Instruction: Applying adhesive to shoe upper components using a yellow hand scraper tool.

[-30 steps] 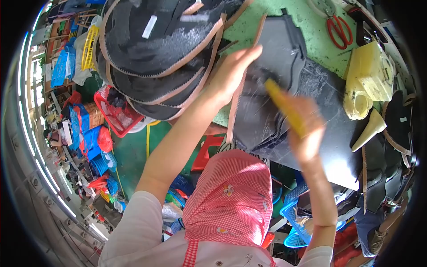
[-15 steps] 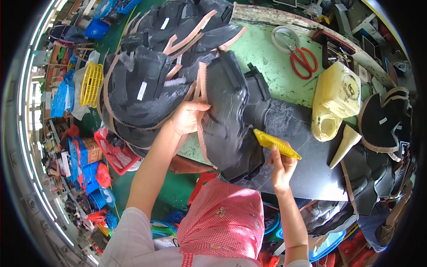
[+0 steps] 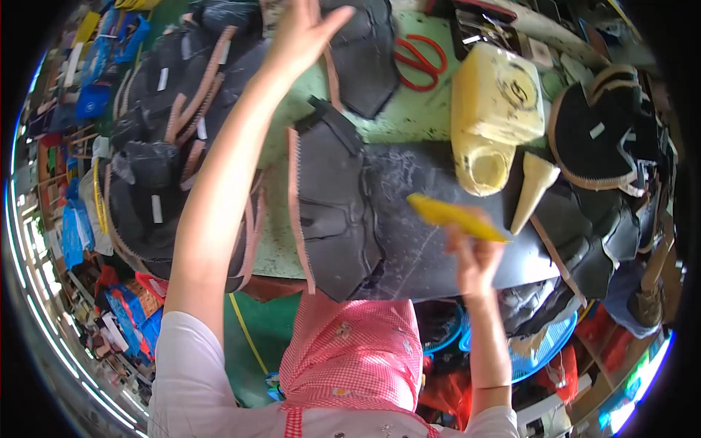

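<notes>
A: Layout, largest first?

B: Green tabletop. On it, the dark work mat, taken as landmark. Piled black pieces well left of the mat.

A: Panels?

B: Near black panel: lies flat at the mat's left end, apparently overlapping it. Far black panel: beyond the mat's far left corner.

A: Expected handling?

B: Judgement only. Light, thin, flexible; likely to sag if lifted by one corner. Smooth sheen suggests some slip. Tackiness cannot be told.

A: Best hold on the near panel?

B: Along the saw-toothed tan strip, its long side away from the mat, thumb above, fingers beneath. Support the opposite edge too. Strip looks soft; a hard tug might crease it.

A: Hands?

B: Left hand, beyond the mat's far left corner: thumb spread over the far panel's left edge; fingers run out of view, so contact or pinch cannot be told. Right hand, above the mat: thumb and fingers clamped on the flat yellow hand tool.

A: Tool?

B: Blurred; over the mat, apart from the near panel. Probably light and stiff.
</notes>
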A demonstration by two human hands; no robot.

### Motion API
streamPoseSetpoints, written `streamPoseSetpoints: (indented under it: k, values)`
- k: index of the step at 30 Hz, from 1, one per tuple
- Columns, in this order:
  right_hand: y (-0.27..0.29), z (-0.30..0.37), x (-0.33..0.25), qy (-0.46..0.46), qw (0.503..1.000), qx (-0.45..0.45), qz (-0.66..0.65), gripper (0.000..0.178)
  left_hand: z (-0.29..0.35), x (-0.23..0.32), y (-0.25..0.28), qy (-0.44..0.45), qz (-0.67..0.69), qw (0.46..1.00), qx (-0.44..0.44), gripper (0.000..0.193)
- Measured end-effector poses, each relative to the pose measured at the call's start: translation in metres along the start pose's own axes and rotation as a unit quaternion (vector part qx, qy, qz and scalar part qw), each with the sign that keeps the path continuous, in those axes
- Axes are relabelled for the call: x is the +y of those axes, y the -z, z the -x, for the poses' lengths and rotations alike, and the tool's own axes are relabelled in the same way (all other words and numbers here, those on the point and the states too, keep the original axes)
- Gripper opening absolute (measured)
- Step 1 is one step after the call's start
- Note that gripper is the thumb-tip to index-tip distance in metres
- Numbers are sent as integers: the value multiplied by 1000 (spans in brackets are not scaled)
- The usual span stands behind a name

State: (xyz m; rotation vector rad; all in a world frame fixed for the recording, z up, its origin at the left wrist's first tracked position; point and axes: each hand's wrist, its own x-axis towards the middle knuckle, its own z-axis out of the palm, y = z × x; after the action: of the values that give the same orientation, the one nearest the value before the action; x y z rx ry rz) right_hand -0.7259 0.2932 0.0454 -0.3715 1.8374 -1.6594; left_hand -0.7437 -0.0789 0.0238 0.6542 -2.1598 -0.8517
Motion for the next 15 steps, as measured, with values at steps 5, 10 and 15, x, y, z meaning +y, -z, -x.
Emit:
streamPoseSetpoints:
  k: [5,10,15]
  values:
    - [61,-46,-8,208,880,153,399,17,145,30,69,224,93,958,-152,65]
    - [68,-45,-4,61,971,226,46,12,238,38,73,229,56,962,-140,82]
    - [105,-27,23,16,982,183,-53,9,225,74,70,261,313,903,-135,73]
